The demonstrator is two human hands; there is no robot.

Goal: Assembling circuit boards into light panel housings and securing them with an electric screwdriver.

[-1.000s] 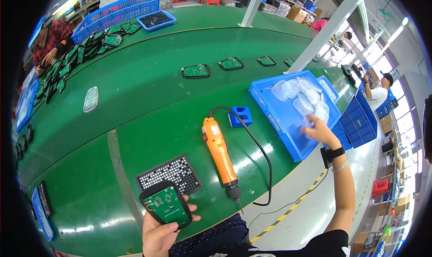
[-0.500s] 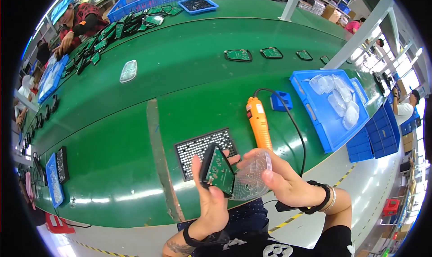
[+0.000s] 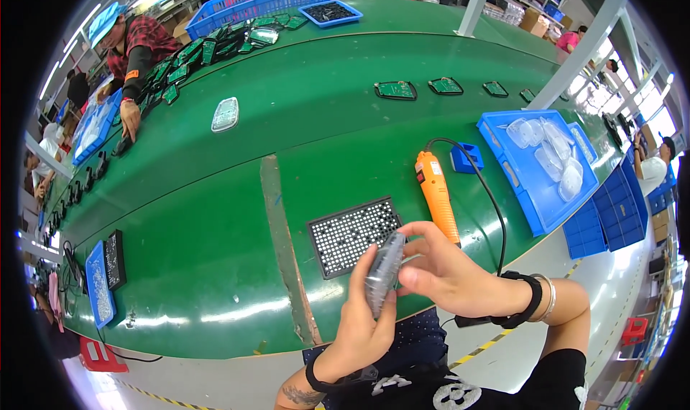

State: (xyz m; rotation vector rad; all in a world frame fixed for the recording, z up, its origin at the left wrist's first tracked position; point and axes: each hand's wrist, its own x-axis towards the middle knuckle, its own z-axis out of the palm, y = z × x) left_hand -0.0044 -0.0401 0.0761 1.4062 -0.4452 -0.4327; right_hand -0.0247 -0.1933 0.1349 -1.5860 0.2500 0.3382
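Observation:
Both hands are at a clear ribbed plastic cover (image 3: 386, 272), seen edge-on over a dark housing whose circuit board is out of sight now. My left hand (image 3: 365, 324) grips the pair from the left and below, thumb on one side and fingers on the other. At the upper right edge, the fingertips of my right hand (image 3: 449, 277) press on the cover. Just beyond them lies a black tray (image 3: 354, 236) with rows of small white pieces. An orange electric screwdriver (image 3: 437, 198) rests on the green table, close to my right hand.
A blue tray of clear covers (image 3: 535, 212) stands at the right, near a small blue holder (image 3: 467, 158). Circuit boards (image 3: 395, 90) and a clear cover (image 3: 225, 114) lie farther back. A co-worker's hand (image 3: 130, 119) reaches over the table at the far left, beside piled boards.
The clear cover, earlier apart in my right hand, now lies against the housing. The pair has turned edge-on, hiding the green board. The co-worker's arm has reached down to the table.

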